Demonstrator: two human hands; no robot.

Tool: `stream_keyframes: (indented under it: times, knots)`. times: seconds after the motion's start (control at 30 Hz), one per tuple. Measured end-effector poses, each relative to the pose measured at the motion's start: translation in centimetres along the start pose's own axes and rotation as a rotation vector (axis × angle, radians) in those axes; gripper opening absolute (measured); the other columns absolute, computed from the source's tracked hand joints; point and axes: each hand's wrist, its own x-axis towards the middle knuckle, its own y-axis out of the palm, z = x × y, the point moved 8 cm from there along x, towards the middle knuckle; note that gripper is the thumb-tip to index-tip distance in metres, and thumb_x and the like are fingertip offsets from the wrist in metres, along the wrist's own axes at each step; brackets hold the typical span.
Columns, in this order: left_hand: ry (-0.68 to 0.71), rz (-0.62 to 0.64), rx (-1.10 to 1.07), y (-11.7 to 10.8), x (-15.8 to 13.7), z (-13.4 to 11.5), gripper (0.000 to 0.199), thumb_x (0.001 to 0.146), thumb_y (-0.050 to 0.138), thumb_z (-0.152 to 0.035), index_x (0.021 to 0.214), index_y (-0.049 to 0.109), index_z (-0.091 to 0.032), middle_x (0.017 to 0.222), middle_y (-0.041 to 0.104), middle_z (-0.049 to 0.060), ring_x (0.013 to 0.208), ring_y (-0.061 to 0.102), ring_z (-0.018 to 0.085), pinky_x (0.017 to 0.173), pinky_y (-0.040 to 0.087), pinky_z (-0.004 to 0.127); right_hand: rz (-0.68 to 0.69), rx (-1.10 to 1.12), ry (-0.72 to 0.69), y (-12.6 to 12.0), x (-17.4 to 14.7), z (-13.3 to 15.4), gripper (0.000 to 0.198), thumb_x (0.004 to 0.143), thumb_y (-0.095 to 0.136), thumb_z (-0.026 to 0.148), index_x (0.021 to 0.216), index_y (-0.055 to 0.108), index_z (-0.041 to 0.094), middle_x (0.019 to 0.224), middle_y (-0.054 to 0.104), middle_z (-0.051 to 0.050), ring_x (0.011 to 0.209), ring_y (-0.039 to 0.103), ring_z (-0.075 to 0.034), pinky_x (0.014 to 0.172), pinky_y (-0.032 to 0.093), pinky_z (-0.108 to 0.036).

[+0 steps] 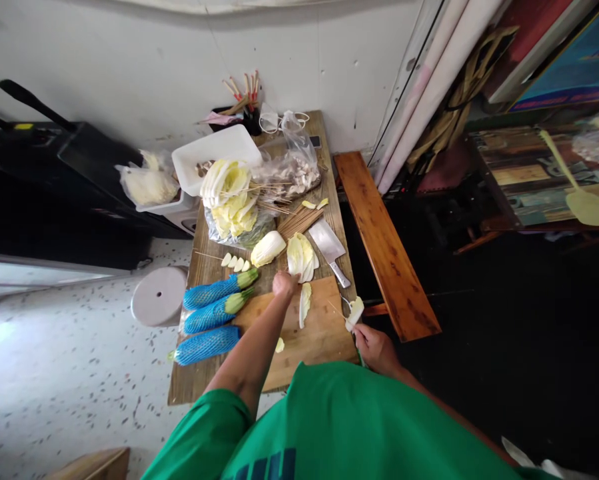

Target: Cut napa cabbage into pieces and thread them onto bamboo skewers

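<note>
My left hand (pixel 285 283) is closed at the lower end of a small pile of napa cabbage leaves (pixel 302 257), its fingertips on the leaf edge. Off the right edge of the cutting board (pixel 324 337), my right hand (pixel 378 348) grips a thin skewer threaded with pale cabbage leaf (pixel 355 312). One loose leaf strip (pixel 305 305) lies on the board, with a small scrap (pixel 280 345) lower down. A cleaver (pixel 328 241) rests beyond the board, handle towards me. Left of the leaf pile sits a cut cabbage piece (pixel 268 249).
Several zucchini in blue net sleeves (pixel 212 345) lie along the table's left side. Behind are bare skewers (pixel 299 223), a heap of cabbage leaves (pixel 232 197), bagged mushrooms (pixel 299 175) and a white tub (pixel 219 150). A bench (pixel 386 247) stands right, a stool (pixel 158 297) left.
</note>
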Motion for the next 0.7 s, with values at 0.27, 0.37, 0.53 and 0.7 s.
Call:
stream_keyframes:
  times: [0.27,0.37,0.53,0.7]
  knots:
    - [-0.079,-0.021,-0.216,0.6,-0.9,0.7,0.052,0.054,0.076,-0.031,0.099,0.057,-0.011,0.110,0.060,0.021,0.105,0.055,0.031,0.080,0.042,0.034,-0.015,-0.058,-0.071,0.1,1.6,1.8,0.029,0.088,0.036,0.019,0.093,0.065,0.017,0.083,0.069,-0.006,0.075,0.063,-0.014,0.065,0.039,-0.019]
    - [-0.108,0.011,-0.379,0.2,-1.5,0.8,0.050,0.049,0.079,-0.020,0.094,0.059,-0.012,0.105,0.062,0.017,0.105,0.055,0.029,0.078,0.043,0.031,-0.021,-0.065,-0.123,-0.1,1.4,2.8,0.029,0.089,0.036,0.018,0.099,0.063,0.017,0.088,0.069,-0.006,0.080,0.063,-0.014,0.067,0.040,-0.019]
    - [-0.154,0.157,-0.775,-0.2,-5.7,1.5,0.024,0.059,0.074,-0.018,0.078,0.061,-0.014,0.073,0.065,0.005,0.076,0.064,0.017,0.064,0.048,0.023,-0.041,-0.071,-0.172,-0.3,0.7,4.3,0.027,0.089,0.037,0.017,0.098,0.063,0.016,0.084,0.070,-0.007,0.076,0.063,-0.014,0.066,0.040,-0.018]
    - [-0.255,0.353,-1.197,-0.4,-13.6,3.4,0.006,0.075,0.058,-0.006,0.074,0.056,-0.012,0.068,0.064,0.005,0.064,0.064,0.012,0.063,0.053,0.023,-0.023,-0.080,-0.251,-1.2,-0.7,7.2,0.027,0.090,0.036,0.018,0.094,0.063,0.016,0.083,0.069,-0.006,0.074,0.064,-0.014,0.064,0.041,-0.019]
